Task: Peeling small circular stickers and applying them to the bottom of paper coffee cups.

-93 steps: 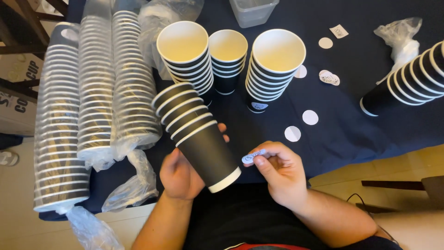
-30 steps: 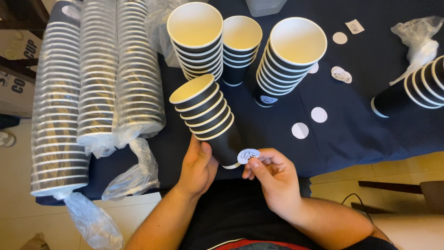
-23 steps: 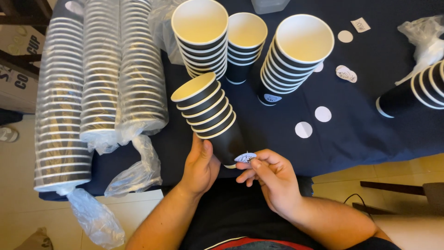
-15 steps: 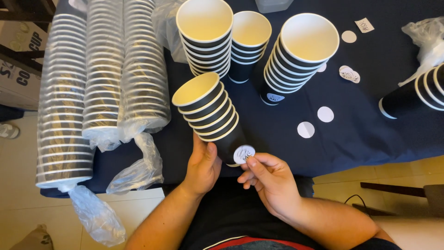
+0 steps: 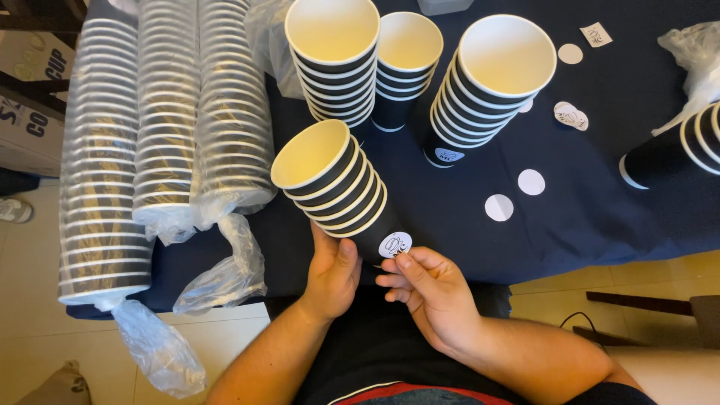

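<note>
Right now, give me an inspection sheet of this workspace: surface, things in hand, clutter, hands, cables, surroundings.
Surface: table under a dark blue cloth.
Things in hand: short stack of black paper cups, tilted, a round white sticker on the bottom cup.
Clutter: three upright cup stacks, wrapped cup sleeves lying at the left, loose round stickers, crumpled plastic wrap.
Hands: left hand grips the stack's base; right hand has fingertips at the sticker.
Cables: one thin black cable on the floor at the right.
Surroundings: cardboard box at the left, tiled floor.
</note>
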